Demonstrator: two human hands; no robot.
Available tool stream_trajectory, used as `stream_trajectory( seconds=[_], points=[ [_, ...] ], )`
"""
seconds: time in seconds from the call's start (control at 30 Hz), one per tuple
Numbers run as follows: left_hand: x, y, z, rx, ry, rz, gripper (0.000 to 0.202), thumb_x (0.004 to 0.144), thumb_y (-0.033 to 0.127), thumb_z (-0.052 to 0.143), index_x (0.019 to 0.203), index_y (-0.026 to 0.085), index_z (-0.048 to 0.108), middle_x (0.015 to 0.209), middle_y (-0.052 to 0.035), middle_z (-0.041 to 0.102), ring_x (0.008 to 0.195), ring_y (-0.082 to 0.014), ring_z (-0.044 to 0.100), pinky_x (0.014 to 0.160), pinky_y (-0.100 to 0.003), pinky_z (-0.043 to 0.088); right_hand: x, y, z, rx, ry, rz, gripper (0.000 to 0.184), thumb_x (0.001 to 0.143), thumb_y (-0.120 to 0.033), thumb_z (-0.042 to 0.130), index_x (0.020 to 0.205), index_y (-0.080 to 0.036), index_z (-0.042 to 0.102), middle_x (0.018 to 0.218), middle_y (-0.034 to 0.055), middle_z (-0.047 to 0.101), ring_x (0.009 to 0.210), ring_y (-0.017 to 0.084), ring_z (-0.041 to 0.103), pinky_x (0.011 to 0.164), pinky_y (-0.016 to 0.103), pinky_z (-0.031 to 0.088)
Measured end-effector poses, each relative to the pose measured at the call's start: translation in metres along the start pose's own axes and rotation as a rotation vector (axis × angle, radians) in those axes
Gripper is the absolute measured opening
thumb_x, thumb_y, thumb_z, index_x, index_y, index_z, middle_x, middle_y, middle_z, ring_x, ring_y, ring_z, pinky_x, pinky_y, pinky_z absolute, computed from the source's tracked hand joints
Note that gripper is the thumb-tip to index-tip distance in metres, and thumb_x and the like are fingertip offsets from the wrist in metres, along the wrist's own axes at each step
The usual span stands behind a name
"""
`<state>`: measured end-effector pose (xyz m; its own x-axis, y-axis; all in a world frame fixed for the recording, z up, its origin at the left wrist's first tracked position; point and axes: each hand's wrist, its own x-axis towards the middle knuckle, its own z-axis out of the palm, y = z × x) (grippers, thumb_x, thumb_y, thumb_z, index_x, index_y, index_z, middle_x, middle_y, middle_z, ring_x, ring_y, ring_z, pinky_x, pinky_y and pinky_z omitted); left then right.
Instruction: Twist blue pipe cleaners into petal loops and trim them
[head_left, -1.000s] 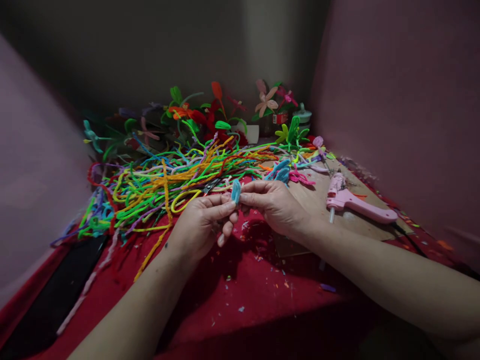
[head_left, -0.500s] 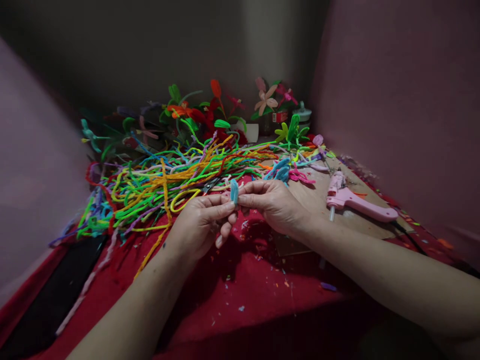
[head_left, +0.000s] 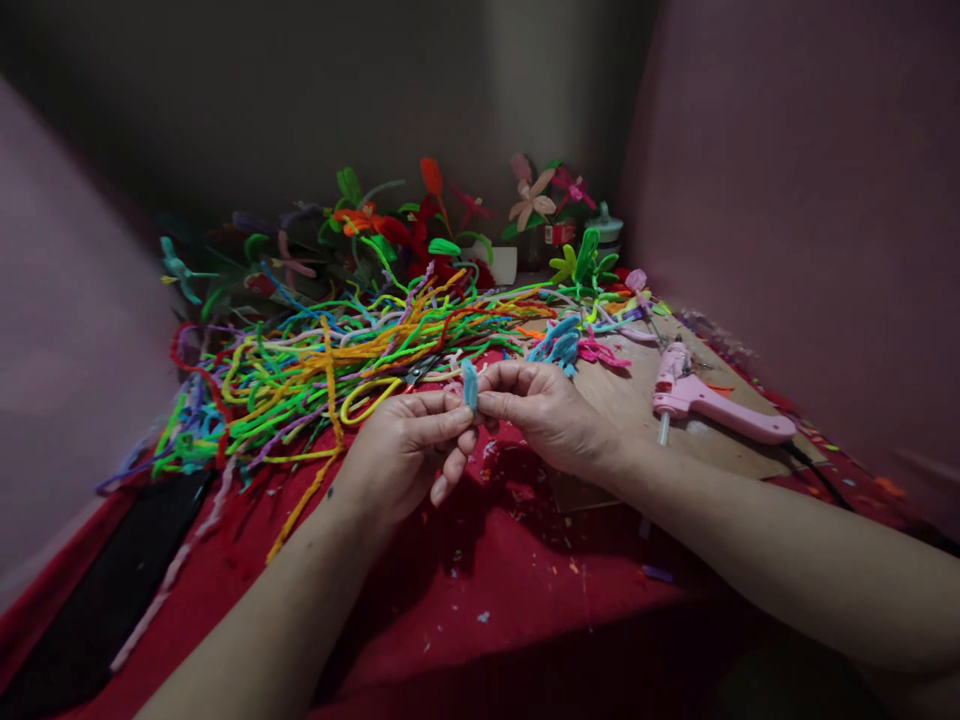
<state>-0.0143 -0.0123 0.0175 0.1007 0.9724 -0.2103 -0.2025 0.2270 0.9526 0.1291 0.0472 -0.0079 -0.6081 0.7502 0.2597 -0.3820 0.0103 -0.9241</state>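
Note:
A small light-blue pipe-cleaner petal stands upright between my two hands. My left hand pinches its lower end between thumb and forefinger, the other fingers curled loosely below. From the other side, my right hand grips the same petal with thumb and forefinger. Just beyond my right hand lie more blue petals and a bright pink pipe-cleaner piece. Behind my left hand are scissors, partly covered by a big heap of coloured pipe cleaners.
At the right a pink glue gun lies on a brown board, its cord trailing right. Finished pipe-cleaner flowers stand along the back wall. A black flat object lies at left on the red cloth, which is scattered with fluff.
Both hands stay in nearly the same place, still pinching the blue petal. Only a slight shift of the fingers shows.

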Motion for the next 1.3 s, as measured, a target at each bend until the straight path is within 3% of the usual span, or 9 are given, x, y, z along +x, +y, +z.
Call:
stream_trajectory(
  seconds=[0.17,0.33,0.5,0.7,0.83,0.93,1.13,1.3],
  points=[
    [-0.002,0.001,0.005,0.027,0.076,0.047,0.015,0.067,0.023,0.069,0.065,0.013,0.057,0.053,0.0027,0.057,0.031,-0.0063,0.045,0.026,-0.017,0.035,0.0,-0.004,0.003,-0.071,0.066,-0.016,0.012,0.073,-0.026,0.065,0.071,-0.015,0.06,0.065,-0.0028,0.055,0.059,0.008,0.047,0.06,0.025,0.038],
    [-0.005,0.0,0.009,0.167,0.205,0.145,0.015,0.072,0.026,0.066,0.067,0.015,0.058,0.054,0.0032,0.058,0.036,-0.0066,0.048,0.03,-0.017,0.035,0.001,-0.003,-0.001,0.049,0.121,0.019,0.01,0.07,-0.021,0.064,0.078,-0.016,0.062,0.071,-0.0015,0.059,0.059,0.008,0.049,0.06,0.024,0.039],
    [-0.006,-0.003,0.011,0.27,0.262,0.186,0.016,0.073,0.029,0.064,0.067,0.016,0.057,0.055,0.0034,0.057,0.037,-0.0077,0.048,0.031,-0.018,0.033,0.001,-0.006,-0.001,0.154,0.064,0.022,0.022,0.061,-0.01,0.06,0.081,-0.016,0.065,0.072,-0.0008,0.061,0.063,0.01,0.053,0.059,0.023,0.041],
    [-0.007,-0.003,0.016,0.485,0.337,0.274,0.018,0.075,0.027,0.061,0.062,0.016,0.055,0.048,0.0043,0.052,0.037,-0.0067,0.045,0.036,-0.018,0.035,-0.001,-0.01,0.002,-0.051,0.15,-0.031,0.014,0.069,-0.024,0.068,0.082,-0.018,0.066,0.077,-0.0009,0.063,0.068,0.01,0.052,0.065,0.025,0.041],
    [-0.005,-0.007,0.014,0.584,0.376,0.301,0.017,0.075,0.026,0.06,0.061,0.017,0.055,0.045,0.0058,0.05,0.036,-0.005,0.041,0.038,-0.018,0.032,-0.002,-0.01,0.001,-0.283,0.201,-0.088,0.014,0.076,-0.027,0.063,0.067,-0.017,0.067,0.062,-0.0025,0.056,0.061,0.009,0.047,0.059,0.025,0.037],
    [-0.004,-0.009,0.013,0.587,0.387,0.301,0.017,0.074,0.024,0.06,0.06,0.017,0.054,0.043,0.0067,0.047,0.035,-0.0048,0.037,0.038,-0.018,0.03,-0.003,-0.011,0.001,-0.344,0.239,-0.072,0.017,0.076,-0.028,0.062,0.064,-0.017,0.066,0.056,-0.0034,0.051,0.055,0.009,0.042,0.053,0.024,0.033],
    [-0.004,-0.009,0.015,0.563,0.384,0.285,0.019,0.074,0.026,0.06,0.058,0.018,0.053,0.041,0.0059,0.048,0.035,-0.006,0.039,0.038,-0.018,0.03,-0.002,-0.006,0.003,-0.21,0.193,-0.003,0.017,0.071,-0.028,0.067,0.062,-0.015,0.062,0.057,-0.0037,0.053,0.054,0.008,0.044,0.053,0.023,0.034],
    [-0.002,-0.004,0.015,0.552,0.3,0.222,0.013,0.074,0.027,0.06,0.067,0.017,0.063,0.046,0.0024,0.056,0.041,-0.0095,0.046,0.043,-0.02,0.036,-0.002,-0.003,0.001,-0.329,0.235,0.019,0.019,0.072,-0.023,0.063,0.056,-0.015,0.058,0.053,-0.0042,0.049,0.052,0.008,0.041,0.052,0.024,0.031]
  ],
)
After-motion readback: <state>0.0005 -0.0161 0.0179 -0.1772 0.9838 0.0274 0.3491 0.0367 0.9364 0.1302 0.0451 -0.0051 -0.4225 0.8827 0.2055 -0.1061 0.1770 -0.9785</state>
